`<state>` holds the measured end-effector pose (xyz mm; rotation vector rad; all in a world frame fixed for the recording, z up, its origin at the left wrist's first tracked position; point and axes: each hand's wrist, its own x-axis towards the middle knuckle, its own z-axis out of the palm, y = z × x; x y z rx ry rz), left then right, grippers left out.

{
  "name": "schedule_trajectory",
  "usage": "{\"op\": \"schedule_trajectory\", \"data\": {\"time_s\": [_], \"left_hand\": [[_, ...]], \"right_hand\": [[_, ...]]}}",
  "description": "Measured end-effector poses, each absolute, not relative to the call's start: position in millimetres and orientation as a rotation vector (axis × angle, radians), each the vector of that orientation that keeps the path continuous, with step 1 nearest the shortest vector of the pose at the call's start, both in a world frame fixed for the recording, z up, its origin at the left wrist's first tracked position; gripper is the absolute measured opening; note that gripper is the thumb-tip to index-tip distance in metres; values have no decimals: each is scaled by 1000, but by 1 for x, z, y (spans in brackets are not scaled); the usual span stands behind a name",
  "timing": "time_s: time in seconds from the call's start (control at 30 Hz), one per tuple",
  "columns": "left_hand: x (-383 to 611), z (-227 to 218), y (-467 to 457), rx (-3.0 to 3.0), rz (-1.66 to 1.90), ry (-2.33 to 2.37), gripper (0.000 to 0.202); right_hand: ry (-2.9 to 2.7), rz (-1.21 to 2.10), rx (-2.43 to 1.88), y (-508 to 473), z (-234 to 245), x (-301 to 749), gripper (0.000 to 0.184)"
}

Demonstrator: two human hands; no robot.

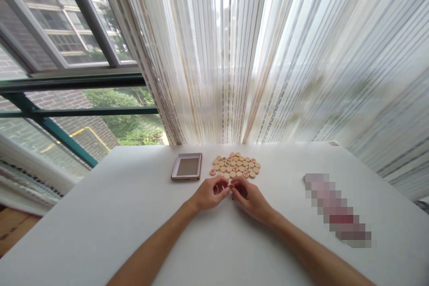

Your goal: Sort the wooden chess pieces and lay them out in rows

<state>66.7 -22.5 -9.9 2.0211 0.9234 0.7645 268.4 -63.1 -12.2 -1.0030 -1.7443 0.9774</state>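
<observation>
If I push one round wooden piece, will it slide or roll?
The round pieces lie flat, so one would probably slide, not roll. They look small and rigid, likely light. On the smooth white table they may skid easily.

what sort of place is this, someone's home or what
Probably a room in a flat, upstairs by a window: sheer striped curtains, a window looking onto a brick building and trees, and a white table with round wooden game pieces.
</observation>
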Motion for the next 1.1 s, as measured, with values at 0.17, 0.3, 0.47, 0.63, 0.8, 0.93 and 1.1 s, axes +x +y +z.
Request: {"op": "schedule_trajectory", "data": {"time_s": [0.17, 0.3, 0.47, 0.63, 0.8, 0.93, 1.1], "left_hand": [[74, -5, -10, 2139, 638, 977, 31], [84, 2, -8, 2189, 663, 1030, 36], [86, 5, -29, 2164, 758, 1100, 35], [74, -1, -45, 1970, 863, 1071, 33], [71, -7, -52, 1872, 934, 1041, 30], [70, -6, -55, 1890, 908, 1010, 30], [66, -13, -56, 1913, 895, 1011, 27]], "right_hand": [[-1717, 920, -1006, -61, -15, 267, 20], [-1650, 880, -1014, -59, -18, 269, 20], [-1621, 870, -979, -58, -21, 268, 20], [-1701, 851, -968, -62, -19, 267, 17], [-1695, 866, -975, -65, -14, 267, 19], [-1613, 934, -1036, -69, -9, 262, 21], [-1555, 1003, -1084, -82, -12, 251, 21]]}}
